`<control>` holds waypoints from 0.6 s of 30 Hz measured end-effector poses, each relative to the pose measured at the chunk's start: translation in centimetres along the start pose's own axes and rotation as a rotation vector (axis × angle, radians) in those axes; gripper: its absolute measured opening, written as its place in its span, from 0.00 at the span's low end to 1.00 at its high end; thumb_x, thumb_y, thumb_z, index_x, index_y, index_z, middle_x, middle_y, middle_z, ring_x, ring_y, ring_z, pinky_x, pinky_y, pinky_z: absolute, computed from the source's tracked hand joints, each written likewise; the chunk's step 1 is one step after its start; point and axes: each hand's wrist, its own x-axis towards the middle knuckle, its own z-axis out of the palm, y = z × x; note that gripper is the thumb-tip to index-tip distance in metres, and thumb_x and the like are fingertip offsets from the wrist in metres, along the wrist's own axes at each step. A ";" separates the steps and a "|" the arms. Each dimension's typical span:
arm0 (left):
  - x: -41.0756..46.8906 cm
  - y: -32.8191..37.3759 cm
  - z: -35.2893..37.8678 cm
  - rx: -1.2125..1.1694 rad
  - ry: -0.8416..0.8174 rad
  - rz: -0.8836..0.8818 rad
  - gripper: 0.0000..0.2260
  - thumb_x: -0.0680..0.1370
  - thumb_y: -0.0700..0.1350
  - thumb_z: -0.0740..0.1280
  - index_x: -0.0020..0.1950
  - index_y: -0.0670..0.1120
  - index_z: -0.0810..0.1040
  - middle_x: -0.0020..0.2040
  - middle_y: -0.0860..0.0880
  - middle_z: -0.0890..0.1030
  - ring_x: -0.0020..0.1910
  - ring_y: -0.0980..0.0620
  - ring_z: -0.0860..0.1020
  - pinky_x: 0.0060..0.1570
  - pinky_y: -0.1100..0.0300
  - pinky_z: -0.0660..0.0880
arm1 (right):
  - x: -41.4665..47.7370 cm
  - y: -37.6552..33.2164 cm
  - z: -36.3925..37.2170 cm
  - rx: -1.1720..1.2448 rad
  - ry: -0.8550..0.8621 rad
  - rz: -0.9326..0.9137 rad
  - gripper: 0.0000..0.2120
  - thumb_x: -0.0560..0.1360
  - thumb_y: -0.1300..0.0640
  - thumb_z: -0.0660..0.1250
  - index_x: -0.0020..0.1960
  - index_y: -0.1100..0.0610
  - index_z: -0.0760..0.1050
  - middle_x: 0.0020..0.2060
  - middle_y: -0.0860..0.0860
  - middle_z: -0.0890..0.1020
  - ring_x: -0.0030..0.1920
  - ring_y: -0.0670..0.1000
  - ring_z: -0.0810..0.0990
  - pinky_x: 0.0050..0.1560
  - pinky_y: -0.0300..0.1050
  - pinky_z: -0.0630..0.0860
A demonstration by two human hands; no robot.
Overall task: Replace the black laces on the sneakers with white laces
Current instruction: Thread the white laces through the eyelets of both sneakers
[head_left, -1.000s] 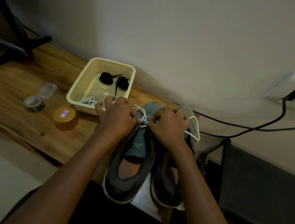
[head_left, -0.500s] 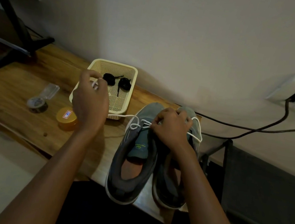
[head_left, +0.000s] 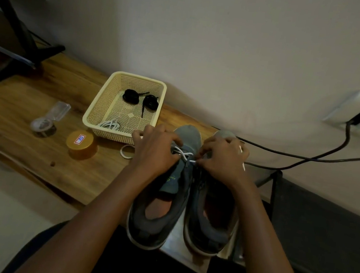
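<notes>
Left of the fingers, the mesh basket holds the coiled black laces and a spare white bundle. The left hand curls round the white lace at the left sneaker's lower eyelets, and the right hand pinches its other run. The lace looks light, limp and likely to slip, so it is best gripped near the tip. Half a second ago the left hand was drawn out over the basket; now it is back at the eyelets.
</notes>
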 end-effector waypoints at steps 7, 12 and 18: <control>-0.3 0.6 -0.4 -0.103 0.003 -0.078 0.11 0.73 0.60 0.68 0.43 0.53 0.78 0.61 0.49 0.71 0.64 0.44 0.64 0.59 0.50 0.63 | 0.0 -0.4 0.6 -0.058 0.043 -0.063 0.07 0.73 0.47 0.68 0.45 0.49 0.81 0.60 0.45 0.75 0.68 0.55 0.61 0.69 0.61 0.46; -0.5 1.1 -0.6 0.057 -0.138 -0.101 0.12 0.70 0.63 0.69 0.43 0.56 0.83 0.72 0.55 0.65 0.73 0.46 0.53 0.67 0.43 0.52 | 0.0 -0.3 0.4 -0.056 0.014 -0.055 0.07 0.72 0.47 0.69 0.45 0.49 0.82 0.58 0.44 0.76 0.67 0.55 0.61 0.69 0.60 0.46; -0.3 0.8 0.1 0.024 -0.094 -0.171 0.14 0.69 0.55 0.72 0.49 0.49 0.82 0.70 0.57 0.68 0.74 0.48 0.51 0.69 0.44 0.49 | -0.1 1.5 -0.9 0.084 -0.007 -0.007 0.04 0.69 0.48 0.72 0.37 0.45 0.79 0.54 0.37 0.76 0.66 0.53 0.61 0.70 0.61 0.48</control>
